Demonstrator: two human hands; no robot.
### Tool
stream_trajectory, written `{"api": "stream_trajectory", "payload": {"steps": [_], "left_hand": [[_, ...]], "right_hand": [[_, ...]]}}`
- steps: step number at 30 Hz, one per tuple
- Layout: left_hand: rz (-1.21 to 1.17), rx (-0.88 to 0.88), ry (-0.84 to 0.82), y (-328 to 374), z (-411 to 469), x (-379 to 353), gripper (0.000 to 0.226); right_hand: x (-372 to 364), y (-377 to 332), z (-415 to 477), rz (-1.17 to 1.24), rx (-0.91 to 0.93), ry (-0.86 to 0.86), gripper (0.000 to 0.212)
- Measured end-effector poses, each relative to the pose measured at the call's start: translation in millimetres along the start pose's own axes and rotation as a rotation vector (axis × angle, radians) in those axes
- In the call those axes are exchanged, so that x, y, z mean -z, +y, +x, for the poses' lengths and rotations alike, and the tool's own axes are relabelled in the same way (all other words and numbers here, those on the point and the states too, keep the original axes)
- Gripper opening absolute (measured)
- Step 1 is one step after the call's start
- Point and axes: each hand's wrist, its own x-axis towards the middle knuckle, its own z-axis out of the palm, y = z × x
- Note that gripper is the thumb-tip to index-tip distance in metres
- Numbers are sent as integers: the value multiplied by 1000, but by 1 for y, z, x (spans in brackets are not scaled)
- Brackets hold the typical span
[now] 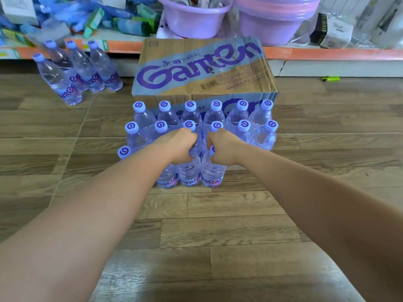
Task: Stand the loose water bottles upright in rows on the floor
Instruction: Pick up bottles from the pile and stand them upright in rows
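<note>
A: Hands, quick?
B: Both arms reach forward and down. Left hand (pixel 181 147) has its fingers curled round the shoulder of a front-row bottle (pixel 189 172). Right hand (pixel 224 147) is wrapped the same way round the neighbouring bottle (pixel 212 174). Both stand upright, side by side, on the wood floor (pixel 218 214).
A: Text?
B: "Ganten" in purple on the bottle labels and large on the cardboard box (pixel 202 68). Swirl logo on the caps.
A: Other bottles?
B: Four bottles (pixel 76 70) stand far left by the shelf. The main block (pixel 202 120) stands in rows against the box front.
A: Containers?
B: Lilac basin (pixel 196 20) on the shelf; its contents are too blurred to tell. Green lighter (pixel 331 79) on the floor, right.
</note>
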Motion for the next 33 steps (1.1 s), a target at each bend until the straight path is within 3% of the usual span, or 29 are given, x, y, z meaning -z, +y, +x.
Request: {"api": "stream_trajectory", "payload": {"steps": [6, 8, 10, 13, 18, 21, 26, 33], "left_hand": [[-50, 13, -20, -3, 1, -3, 20], [-40, 24, -36, -3, -1, -4, 32], [-54, 24, -43, -3, -5, -4, 45], [-169, 41, 34, -9, -12, -1, 60], [-171, 126, 196, -26, -22, 8, 51], [-158, 206, 173, -39, -28, 26, 52], [-35, 252, 1, -65, -35, 65, 58], [-1, 414, -57, -111, -57, 100, 61]], "right_hand": [[5, 3, -3, 10, 51, -45, 25], [6, 4, -3, -63, 78, -46, 23], [6, 5, -1, -195, 95, -28, 36], [8, 7, 5, -243, 97, 72, 45], [22, -5, 24, -122, 198, 350, 30], [39, -14, 37, -40, 237, 302, 35], [72, -31, 51, -51, 280, 73, 62], [84, -85, 90, -88, 361, 103, 69]]}}
